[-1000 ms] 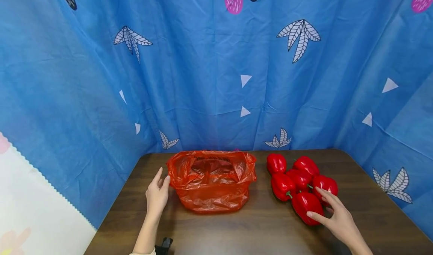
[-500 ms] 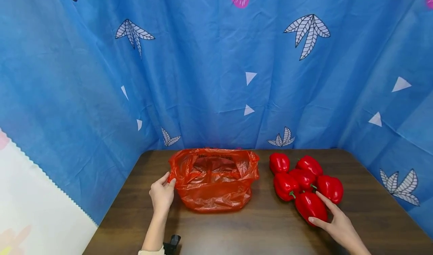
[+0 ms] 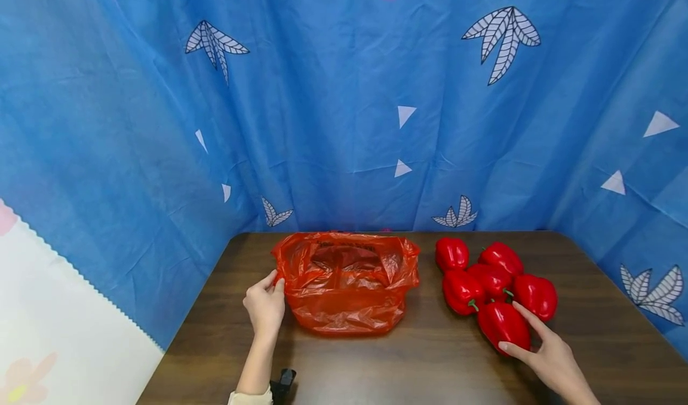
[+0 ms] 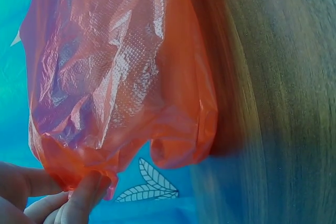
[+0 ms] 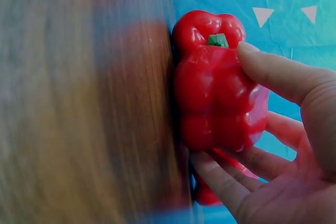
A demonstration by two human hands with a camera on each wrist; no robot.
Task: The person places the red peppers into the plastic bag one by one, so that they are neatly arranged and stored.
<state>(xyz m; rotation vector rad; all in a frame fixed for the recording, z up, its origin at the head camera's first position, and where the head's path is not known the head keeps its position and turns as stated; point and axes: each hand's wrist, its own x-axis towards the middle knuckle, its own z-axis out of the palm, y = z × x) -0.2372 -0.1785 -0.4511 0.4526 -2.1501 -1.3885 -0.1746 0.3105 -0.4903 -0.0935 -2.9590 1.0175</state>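
Your left hand [image 3: 265, 305] pinches the left edge of the red bag [image 3: 346, 310] between thumb and fingers, a narrow grip. The bag stands on the table [image 3: 384, 366] with its mouth gaping. Your right hand [image 3: 553, 355] holds the near pepper [image 3: 500, 324] in a wide grip, thumb at its near side, fingers round the far side. You have that pepper at the front of the bunch, with five other peppers [image 3: 461, 290] clustered beyond it, right of the bag. A blue curtain [image 3: 344, 124] hangs behind.
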